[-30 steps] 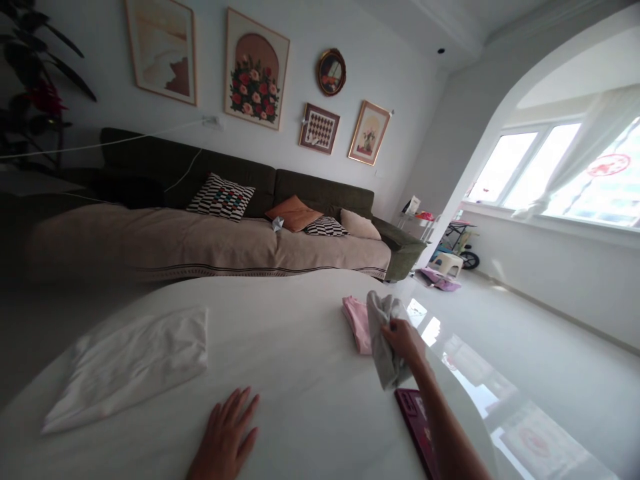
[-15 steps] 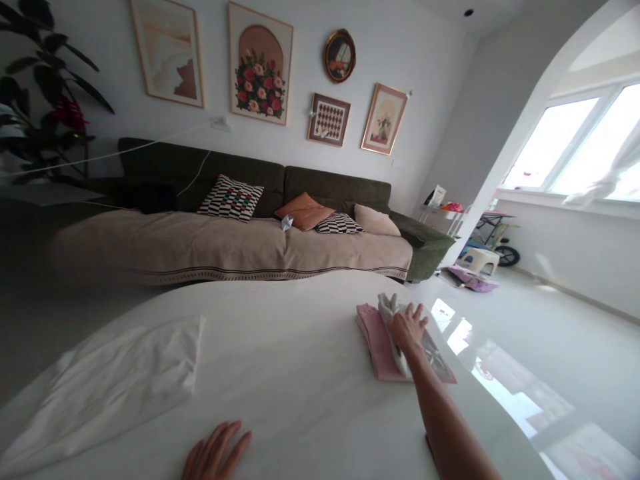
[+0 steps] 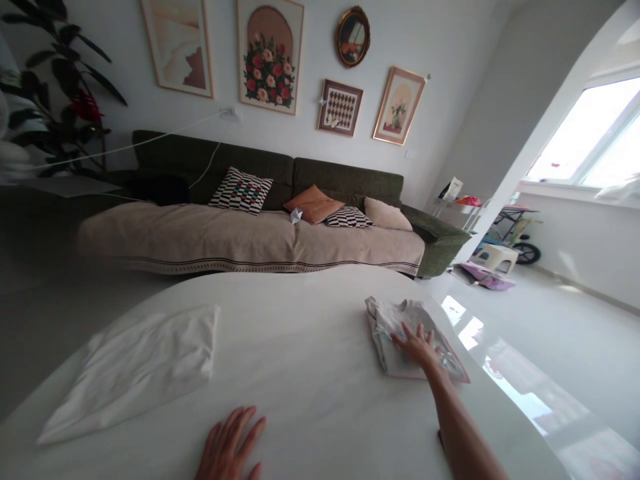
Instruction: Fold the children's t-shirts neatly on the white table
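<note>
My right hand point(image 3: 417, 348) lies with spread fingers on a folded light-grey garment point(image 3: 387, 327), pressing on its printed right side. A pink edge point(image 3: 463, 377) of another folded piece shows from under the garment's right and lower sides; the rest of that piece is covered. At the near edge, my left hand point(image 3: 231, 445) rests on the white table point(image 3: 300, 360) with its fingers apart and nothing in them. To its upper left, a white cloth point(image 3: 140, 370) is laid out, somewhat wrinkled.
Beyond the table stands a dark green sofa point(image 3: 345, 173) with a beige cover point(image 3: 250, 240) and several cushions. A small dark object point(image 3: 440, 437) is partly hidden by my right forearm. On the floor at the right are a white stool point(image 3: 495, 257) and a pink-purple item point(image 3: 485, 277).
The grey garment, bunched under my right hand before, is now spread over the pink piece. My right hand has gone from curled to flat. The whole view has shifted slightly.
</note>
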The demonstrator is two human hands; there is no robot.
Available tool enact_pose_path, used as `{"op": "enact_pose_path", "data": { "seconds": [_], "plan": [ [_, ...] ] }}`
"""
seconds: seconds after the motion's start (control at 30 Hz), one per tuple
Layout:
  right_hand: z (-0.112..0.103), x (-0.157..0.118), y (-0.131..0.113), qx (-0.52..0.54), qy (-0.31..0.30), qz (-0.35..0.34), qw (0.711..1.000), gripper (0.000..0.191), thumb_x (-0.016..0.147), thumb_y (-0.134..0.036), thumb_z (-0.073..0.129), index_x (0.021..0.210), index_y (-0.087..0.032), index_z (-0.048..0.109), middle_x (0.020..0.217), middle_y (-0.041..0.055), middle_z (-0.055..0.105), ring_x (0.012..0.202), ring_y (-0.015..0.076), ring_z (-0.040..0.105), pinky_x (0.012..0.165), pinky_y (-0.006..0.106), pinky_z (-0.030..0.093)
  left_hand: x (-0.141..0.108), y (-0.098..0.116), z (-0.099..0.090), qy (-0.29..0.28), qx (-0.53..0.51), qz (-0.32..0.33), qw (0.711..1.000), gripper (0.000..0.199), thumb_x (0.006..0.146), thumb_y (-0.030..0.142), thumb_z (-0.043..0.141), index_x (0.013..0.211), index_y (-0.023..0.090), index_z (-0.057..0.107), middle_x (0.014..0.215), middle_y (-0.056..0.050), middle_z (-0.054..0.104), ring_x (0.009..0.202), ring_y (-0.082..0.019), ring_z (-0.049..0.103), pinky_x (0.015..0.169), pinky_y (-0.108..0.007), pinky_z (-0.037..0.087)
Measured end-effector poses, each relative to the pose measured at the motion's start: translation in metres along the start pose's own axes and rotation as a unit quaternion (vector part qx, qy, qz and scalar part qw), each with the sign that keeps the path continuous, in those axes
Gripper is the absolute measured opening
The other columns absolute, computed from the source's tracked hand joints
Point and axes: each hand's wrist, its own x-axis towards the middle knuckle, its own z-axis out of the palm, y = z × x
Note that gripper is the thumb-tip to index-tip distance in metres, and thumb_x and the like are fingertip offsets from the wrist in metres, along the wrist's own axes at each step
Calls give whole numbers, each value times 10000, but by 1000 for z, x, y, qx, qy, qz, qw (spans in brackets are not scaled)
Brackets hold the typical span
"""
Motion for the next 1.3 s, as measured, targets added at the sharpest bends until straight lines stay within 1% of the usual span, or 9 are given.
{"op": "enact_pose_path", "data": {
  "seconds": [0.13,0.3,0.43,0.53,0.67,0.93,1.07,1.2,1.3],
  "plan": [
    [10,-60,-86,38,55,-122,990,610,841,-537,356,1380,-266,263,1482,117,138,1347,314,108,989,542,246,-1,10,-16,-53,-51,-45,996,521,840,341,442,1346,356,319,1362,-27,443,1217,-251,425,977,-444,386],
    [48,-197,-184,127,-50,-318,938,463,820,-294,469,1278,-234,440,1455,100,242,1341,268,177,1002,491,281,5,18,-37,-128,-132,-101,978,483,817,339,468,1297,310,423,1351,-50,456,1250,-255,380,1026,-462,315],
    [60,-270,-194,176,-53,-309,933,443,820,-233,435,1261,-210,462,1412,109,337,1333,261,204,1014,495,269,25,-14,-59,-129,-111,-195,966,416,840,272,407,1245,240,497,1256,-56,550,1180,-185,457,1016,-335,326],
    [59,-298,-176,195,-47,-292,935,387,826,-233,422,1202,-231,516,1382,87,392,1313,238,269,1014,474,287,40,-61,-77,-91,-49,-317,943,439,865,242,334,1280,162,450,1344,-115,448,1272,-262,310,1030,-470,238],
    [57,-315,-157,238,-21,-279,930,319,833,-238,415,1108,-223,577,1302,78,492,1262,229,368,1003,442,321,44,-85,-88,-102,-24,-390,915,453,852,325,376,1262,157,472,1336,-177,432,1227,-400,286,901,-614,265],
    [44,-304,-158,318,48,-266,909,331,854,-212,349,1097,-148,565,1068,86,632,1000,168,579,887,273,427,-3,1,-109,-170,-186,-137,958,394,792,292,480,1179,274,557,1223,-43,571,1129,-224,480,966,-363,326],
    [44,-292,-146,197,36,-208,957,461,796,-132,402,1250,-72,454,1243,137,522,1175,204,452,967,278,346,-2,-21,-106,-189,-119,-181,958,525,739,153,489,1263,186,473,1350,-89,448,1232,-237,378,993,-356,305],
    [41,-271,-141,172,36,-175,969,587,741,-34,366,1325,-90,360,1252,150,497,1144,213,462,958,313,320,21,-38,-96,-204,-112,-200,952,483,771,226,479,1254,201,462,1205,-101,552,1124,-255,443,932,-424,338],
    [31,-256,-143,171,27,-182,968,540,699,-21,404,1211,-168,493,1179,104,548,1077,194,492,896,296,344,41,-36,-90,-192,-111,-200,954,536,732,275,529,1258,225,438,1230,-132,503,1181,-313,356,914,-546,290]
  ]
}}
